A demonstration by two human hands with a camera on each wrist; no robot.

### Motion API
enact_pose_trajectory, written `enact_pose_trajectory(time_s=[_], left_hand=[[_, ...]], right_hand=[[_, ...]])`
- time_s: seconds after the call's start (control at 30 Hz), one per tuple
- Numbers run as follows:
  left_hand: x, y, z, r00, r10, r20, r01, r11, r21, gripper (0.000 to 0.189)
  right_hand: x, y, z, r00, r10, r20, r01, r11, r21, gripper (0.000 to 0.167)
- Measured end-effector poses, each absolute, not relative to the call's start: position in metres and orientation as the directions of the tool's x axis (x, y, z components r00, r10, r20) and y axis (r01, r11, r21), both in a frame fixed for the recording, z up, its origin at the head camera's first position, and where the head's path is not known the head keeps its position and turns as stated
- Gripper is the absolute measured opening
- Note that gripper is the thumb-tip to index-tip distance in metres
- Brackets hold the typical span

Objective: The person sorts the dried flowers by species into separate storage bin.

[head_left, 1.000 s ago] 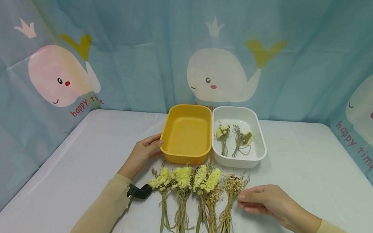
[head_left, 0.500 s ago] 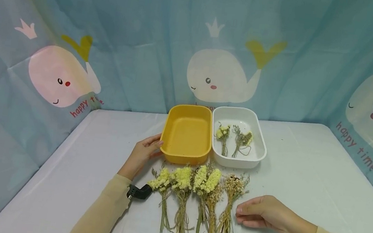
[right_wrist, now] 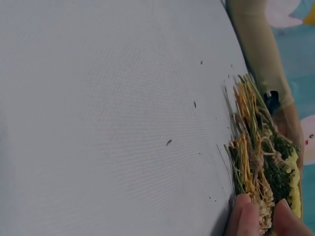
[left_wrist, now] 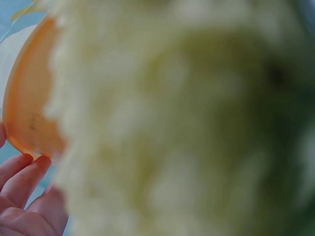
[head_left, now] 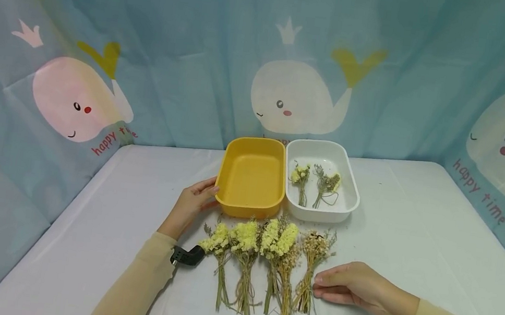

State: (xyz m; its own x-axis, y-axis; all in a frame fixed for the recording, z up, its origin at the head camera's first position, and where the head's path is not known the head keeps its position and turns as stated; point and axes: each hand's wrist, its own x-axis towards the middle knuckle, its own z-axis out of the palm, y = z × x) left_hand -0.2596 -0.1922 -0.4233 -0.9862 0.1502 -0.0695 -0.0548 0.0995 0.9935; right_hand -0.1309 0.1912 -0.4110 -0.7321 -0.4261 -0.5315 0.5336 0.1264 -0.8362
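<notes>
My left hand (head_left: 194, 203) rests against the left side of a yellow tub (head_left: 248, 212), fingertips at its rim; the left wrist view also shows fingers (left_wrist: 30, 177) at the tub's edge. My right hand (head_left: 350, 285) is low over the table at the right end of a row of dried flower bunches. Its thumb and fingers are close together, with the fingertips right beside the stems of the rightmost tan bunch (head_left: 315, 244). Left of it lie another tan bunch (head_left: 286, 287) and several yellow-headed bunches (head_left: 245, 235). Blurred blossoms (left_wrist: 162, 118) fill most of the left wrist view.
A white tub (head_left: 351, 204) stands against the yellow tub's right side, with two small flower bunches (head_left: 326, 182) inside. Bits of plant debris (right_wrist: 169, 142) lie on the white tablecloth (head_left: 414, 224). A blue whale-print curtain (head_left: 197, 66) hangs behind the table.
My right hand has dropped from beside the rightmost bunch's flower head to its stems, then shifted slightly left toward them. The left hand keeps its place at the yellow tub.
</notes>
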Motion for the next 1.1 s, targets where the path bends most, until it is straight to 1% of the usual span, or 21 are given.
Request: enact_pose_trajectory(time_s=[0.33, 0.7, 0.87, 1.1], left_hand=[[-0.258, -0.193, -0.421, -0.987, 0.146, -0.069, -0.056, 0.093, 0.994, 0.051], [-0.255, -0.191, -0.423, -0.988, 0.137, -0.071, -0.058, 0.098, 0.994, 0.056], [-0.258, -0.191, -0.423, -0.989, 0.139, -0.055, -0.042, 0.095, 0.995, 0.057], [-0.258, -0.192, -0.424, -0.988, 0.141, -0.063, -0.052, 0.084, 0.995, 0.057]], right_hand=[[-0.131, 0.181, -0.406, -0.725, -0.423, -0.544, 0.537, 0.148, -0.831, 0.021], [-0.129, 0.179, -0.411, -0.733, -0.406, -0.547, 0.559, 0.099, -0.823, 0.021], [-0.130, 0.179, -0.411, -0.737, -0.415, -0.533, 0.555, 0.078, -0.828, 0.023], [-0.129, 0.174, -0.411, -0.743, -0.420, -0.521, 0.546, 0.068, -0.835, 0.022]])
